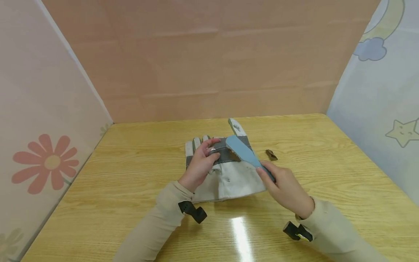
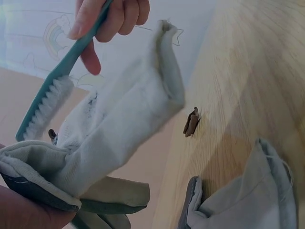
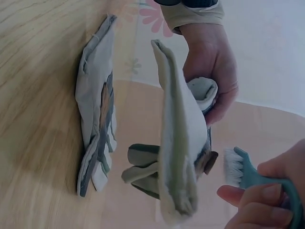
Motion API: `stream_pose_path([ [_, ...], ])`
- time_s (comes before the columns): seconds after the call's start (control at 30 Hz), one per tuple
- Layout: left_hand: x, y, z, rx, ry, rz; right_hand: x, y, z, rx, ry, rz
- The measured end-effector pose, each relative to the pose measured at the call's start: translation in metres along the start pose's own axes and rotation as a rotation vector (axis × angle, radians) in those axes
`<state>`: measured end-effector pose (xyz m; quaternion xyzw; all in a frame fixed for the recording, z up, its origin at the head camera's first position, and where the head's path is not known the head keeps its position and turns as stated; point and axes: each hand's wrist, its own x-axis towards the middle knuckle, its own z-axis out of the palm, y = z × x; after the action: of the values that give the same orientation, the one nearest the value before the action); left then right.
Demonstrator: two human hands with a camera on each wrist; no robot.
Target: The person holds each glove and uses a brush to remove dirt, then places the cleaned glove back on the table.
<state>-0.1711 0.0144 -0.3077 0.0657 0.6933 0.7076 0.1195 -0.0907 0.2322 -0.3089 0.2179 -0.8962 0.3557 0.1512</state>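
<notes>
My left hand grips a white and grey work glove at its grey band and holds it up off the table. My right hand holds a blue brush by its handle. White bristles face the raised glove, with a gap between them in the right wrist view. On that glove's far side, a brown flake sticks out near the grey band. A second glove of the same kind lies on the table beneath, partly covered in the head view.
A crumpled brown scrap lies on the wooden table, right of the gloves. A pinkish-tan panel stands along the back edge. Printed panels close off the left side and the right side.
</notes>
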Motion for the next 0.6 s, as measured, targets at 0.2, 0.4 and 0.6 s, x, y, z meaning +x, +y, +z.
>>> stream_pose_path([
  [0.2, -0.001, -0.002, -0.001, 0.005, 0.0, 0.006, 0.001, 0.0, 0.005, -0.012, -0.02, -0.015],
  [0.4, 0.0, -0.002, -0.005, 0.001, 0.025, 0.005, -0.004, 0.005, 0.002, -0.042, -0.027, 0.04],
  [0.6, 0.001, 0.0, -0.005, -0.005, 0.03, -0.006, -0.008, 0.009, -0.002, -0.051, -0.039, 0.061],
])
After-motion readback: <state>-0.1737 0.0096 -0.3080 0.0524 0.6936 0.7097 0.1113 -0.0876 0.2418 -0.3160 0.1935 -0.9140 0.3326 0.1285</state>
